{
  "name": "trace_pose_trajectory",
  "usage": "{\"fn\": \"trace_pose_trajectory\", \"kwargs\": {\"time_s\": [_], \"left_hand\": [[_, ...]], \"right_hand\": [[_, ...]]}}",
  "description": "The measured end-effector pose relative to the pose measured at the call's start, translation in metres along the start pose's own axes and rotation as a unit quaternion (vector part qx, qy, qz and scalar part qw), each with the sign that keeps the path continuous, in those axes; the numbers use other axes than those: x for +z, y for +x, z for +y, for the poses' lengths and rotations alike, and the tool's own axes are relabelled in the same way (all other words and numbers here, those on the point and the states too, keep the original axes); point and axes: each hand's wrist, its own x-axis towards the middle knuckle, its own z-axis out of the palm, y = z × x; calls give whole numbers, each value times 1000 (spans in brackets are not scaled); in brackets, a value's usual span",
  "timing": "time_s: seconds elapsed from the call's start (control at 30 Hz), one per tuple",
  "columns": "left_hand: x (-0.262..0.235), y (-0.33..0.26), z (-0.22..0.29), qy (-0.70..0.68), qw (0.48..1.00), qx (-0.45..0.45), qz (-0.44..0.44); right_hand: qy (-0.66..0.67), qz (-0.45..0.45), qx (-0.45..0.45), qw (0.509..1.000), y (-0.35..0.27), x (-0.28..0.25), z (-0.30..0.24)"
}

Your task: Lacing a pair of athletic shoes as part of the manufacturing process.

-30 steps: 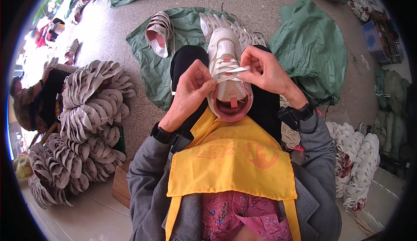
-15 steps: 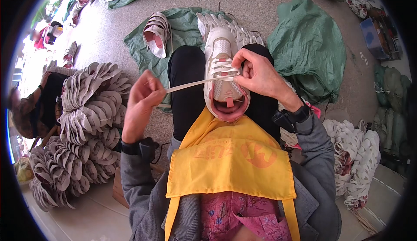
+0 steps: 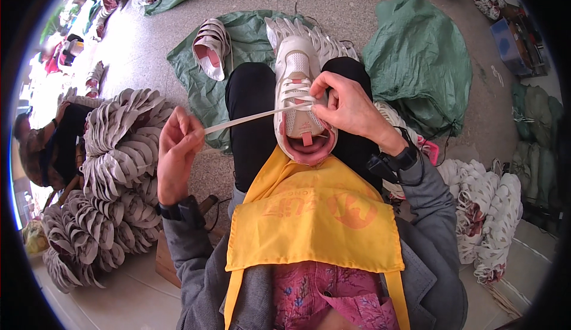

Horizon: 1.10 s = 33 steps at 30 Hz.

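Note:
A white and beige sneaker (image 3: 297,62) with a pink lining rests between my knees, its heel toward me. A flat white shoelace (image 3: 241,120) runs taut from the sneaker's upper out to the left. My left hand (image 3: 178,148) pinches the lace's far stretch between thumb and fingers, left of my knee. At the sneaker's right eyelet edge, my right hand (image 3: 342,104) is closed, thumb and forefinger pressed at the lacing. Whether those fingertips grip the lace or the eyelet edge is partly hidden. Crossed laces lie over the tongue in front of them.
Stacked grey-white shoe uppers (image 3: 125,145) fill the left side. Ahead, a loose upper (image 3: 212,50) lies on a green sheet (image 3: 178,56), near a row of white uppers (image 3: 333,44). A green sack (image 3: 416,62) stands right, with bundled white uppers (image 3: 491,229) nearer. A person (image 3: 47,139) sits far left.
My left hand has moved left and slightly down, drawing out a longer stretch of lace. My right hand stays at the sneaker's right edge.

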Motion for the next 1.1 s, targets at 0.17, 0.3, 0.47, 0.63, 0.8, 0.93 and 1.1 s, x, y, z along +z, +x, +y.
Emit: {"fn": "trace_pose_trajectory", "kwargs": {"time_s": [0.17, 0.3, 0.47, 0.63, 0.8, 0.93, 1.1], "left_hand": [[-12, 3, -15, 18, 1000, -17, 2], [-1, 8, -16, 134, 987, -86, -7], [37, 19, -21, 235, 967, -93, -45], [61, 37, -34, 272, 954, -70, -106], [70, 44, -35, 379, 919, 10, -110], [78, 40, -19, 428, 890, 104, -118], [68, 39, -16, 505, 833, 192, -122]], "right_hand": [[-7, 13, -1, 1000, -2, 2, 3], [-7, -2, 51, 999, -9, -8, 0], [22, -16, 91, 995, -12, -13, -9], [-55, 5, 42, 998, -16, -9, -19], [-144, 71, -17, 987, -22, 12, -19], [-155, 76, -12, 985, -20, 17, -19], [-158, 60, -6, 986, -18, 14, -13]]}}
